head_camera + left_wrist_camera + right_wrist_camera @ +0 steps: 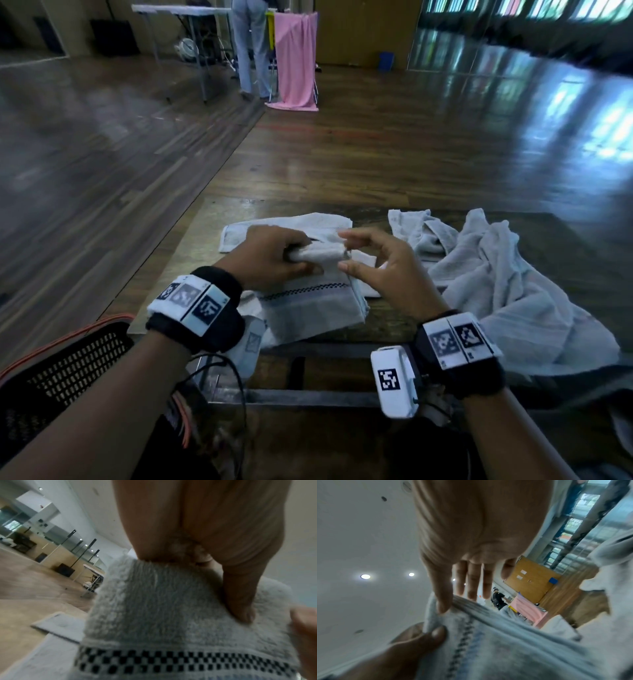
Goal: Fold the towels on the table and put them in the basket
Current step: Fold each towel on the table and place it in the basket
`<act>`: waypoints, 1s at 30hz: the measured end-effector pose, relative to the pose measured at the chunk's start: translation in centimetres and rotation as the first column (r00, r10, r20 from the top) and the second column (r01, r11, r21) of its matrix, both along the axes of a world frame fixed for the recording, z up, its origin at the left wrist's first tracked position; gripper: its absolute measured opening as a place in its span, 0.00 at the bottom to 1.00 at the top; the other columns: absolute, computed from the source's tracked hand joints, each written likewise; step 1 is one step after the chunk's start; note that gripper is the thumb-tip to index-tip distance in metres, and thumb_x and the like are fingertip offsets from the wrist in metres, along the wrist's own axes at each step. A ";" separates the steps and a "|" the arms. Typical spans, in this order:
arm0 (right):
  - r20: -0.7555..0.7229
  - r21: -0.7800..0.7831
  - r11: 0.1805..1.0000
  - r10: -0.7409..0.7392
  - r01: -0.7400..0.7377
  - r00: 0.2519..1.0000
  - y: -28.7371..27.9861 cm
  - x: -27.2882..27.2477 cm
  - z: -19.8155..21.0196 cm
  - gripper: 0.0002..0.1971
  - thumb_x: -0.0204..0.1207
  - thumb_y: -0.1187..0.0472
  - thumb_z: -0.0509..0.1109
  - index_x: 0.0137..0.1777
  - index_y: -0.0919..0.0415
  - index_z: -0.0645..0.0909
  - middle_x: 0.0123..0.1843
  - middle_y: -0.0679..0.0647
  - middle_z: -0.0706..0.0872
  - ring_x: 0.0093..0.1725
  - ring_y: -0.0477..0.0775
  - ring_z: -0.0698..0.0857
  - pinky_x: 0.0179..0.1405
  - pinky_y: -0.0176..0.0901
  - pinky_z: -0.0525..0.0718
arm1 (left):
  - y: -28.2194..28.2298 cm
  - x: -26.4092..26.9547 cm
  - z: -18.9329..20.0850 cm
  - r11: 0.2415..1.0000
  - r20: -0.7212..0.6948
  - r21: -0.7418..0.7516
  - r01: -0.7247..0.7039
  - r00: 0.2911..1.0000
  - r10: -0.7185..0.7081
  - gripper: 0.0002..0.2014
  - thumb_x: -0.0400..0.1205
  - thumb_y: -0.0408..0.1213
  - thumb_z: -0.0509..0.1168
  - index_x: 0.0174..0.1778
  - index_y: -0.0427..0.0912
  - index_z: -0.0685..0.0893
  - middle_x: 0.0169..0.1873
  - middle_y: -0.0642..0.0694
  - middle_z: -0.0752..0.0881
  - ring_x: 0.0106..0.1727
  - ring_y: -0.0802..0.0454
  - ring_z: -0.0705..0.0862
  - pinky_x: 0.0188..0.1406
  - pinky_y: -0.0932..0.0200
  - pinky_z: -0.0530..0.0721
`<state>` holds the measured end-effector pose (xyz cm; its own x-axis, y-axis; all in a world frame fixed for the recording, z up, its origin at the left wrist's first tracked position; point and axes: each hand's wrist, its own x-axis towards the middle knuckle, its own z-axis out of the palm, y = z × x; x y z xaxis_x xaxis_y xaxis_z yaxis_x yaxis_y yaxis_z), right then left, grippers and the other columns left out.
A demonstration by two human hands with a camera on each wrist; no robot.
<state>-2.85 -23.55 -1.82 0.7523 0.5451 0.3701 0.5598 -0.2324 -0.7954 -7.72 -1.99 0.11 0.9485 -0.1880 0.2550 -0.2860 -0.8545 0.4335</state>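
- Folding in hand: my left hand point(270, 255) has its grip clamped on the checker-banded towel point(315, 301); my right hand point(380, 263) pinches its edge.
- Next, I judge: flatten the fold, then carry it to the basket point(61, 373) beyond my left wrist.

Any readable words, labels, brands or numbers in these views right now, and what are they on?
None can be read.
Wristbands and white camera box: square coded markers only, no letters.
Towel tag: too blurred.
Papers on wooden door: too small.
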 end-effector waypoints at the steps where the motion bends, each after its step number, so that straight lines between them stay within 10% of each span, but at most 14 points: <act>1: -0.028 -0.067 0.998 -0.013 0.011 1.000 -0.5 -0.2 -0.6 0.24 0.67 0.53 0.79 0.64 0.43 0.78 0.54 0.36 0.83 0.58 0.33 0.81 0.56 0.26 0.77 | -0.1 -0.3 0.3 0.999 -0.022 -0.052 0.007 1.000 -0.009 0.12 0.73 0.48 0.74 0.42 0.43 0.85 0.34 0.51 0.85 0.36 0.53 0.81 0.35 0.62 0.73; 5: -0.182 -0.269 0.962 -0.100 0.048 0.978 -2.5 -0.2 -2.6 0.20 0.67 0.49 0.78 0.58 0.50 0.81 0.50 0.41 0.85 0.53 0.43 0.83 0.56 0.43 0.81 | -0.4 -1.1 1.6 0.960 -0.019 -0.280 -0.011 1.000 0.006 0.10 0.73 0.44 0.75 0.41 0.41 0.86 0.35 0.46 0.86 0.36 0.52 0.82 0.35 0.58 0.75; 10: -0.240 0.012 0.999 -0.034 0.038 0.970 -4.1 -0.3 -2.7 0.07 0.71 0.57 0.76 0.47 0.50 0.82 0.38 0.49 0.87 0.39 0.47 0.85 0.38 0.36 0.82 | -0.4 -2.0 1.9 0.876 -0.057 -0.477 -0.065 0.997 0.043 0.08 0.72 0.44 0.75 0.42 0.46 0.86 0.34 0.53 0.87 0.36 0.60 0.82 0.36 0.63 0.78; 15: -0.490 0.274 0.937 -0.055 0.214 0.870 -4.3 -0.1 -3.5 0.24 0.62 0.49 0.78 0.56 0.54 0.79 0.48 0.52 0.92 0.48 0.50 0.90 0.41 0.38 0.87 | 0.5 -2.0 0.0 0.797 -0.378 -0.563 -0.218 0.926 -0.014 0.18 0.74 0.41 0.73 0.51 0.31 0.81 0.48 0.38 0.88 0.49 0.44 0.88 0.48 0.45 0.87; 19: -0.536 0.060 0.959 -0.202 0.276 0.820 -3.7 1.9 -5.0 0.17 0.71 0.56 0.75 0.58 0.60 0.78 0.40 0.51 0.92 0.42 0.47 0.90 0.40 0.38 0.88 | 0.4 -1.0 -2.2 0.802 -0.539 -0.524 -0.287 0.841 -0.052 0.14 0.76 0.42 0.72 0.48 0.35 0.81 0.44 0.41 0.88 0.44 0.49 0.89 0.42 0.52 0.90; 24: -0.487 -0.276 0.943 -0.303 0.184 0.820 -2.5 4.4 -6.6 0.19 0.75 0.52 0.71 0.63 0.59 0.75 0.53 0.57 0.86 0.48 0.52 0.86 0.33 0.39 0.83 | 1.0 1.8 -5.2 0.856 -0.635 -0.348 -0.382 0.768 0.085 0.18 0.78 0.42 0.70 0.52 0.29 0.81 0.51 0.30 0.86 0.51 0.34 0.87 0.53 0.39 0.87; 30: -0.265 -0.478 0.851 -0.378 0.219 0.887 -1.3 6.2 -7.6 0.16 0.76 0.54 0.70 0.61 0.57 0.77 0.51 0.55 0.83 0.50 0.53 0.82 0.46 0.44 0.79 | 1.1 4.3 -7.9 0.937 -0.536 -0.048 -0.345 0.801 0.267 0.15 0.82 0.46 0.62 0.37 0.37 0.76 0.36 0.37 0.77 0.36 0.48 0.74 0.29 0.58 0.67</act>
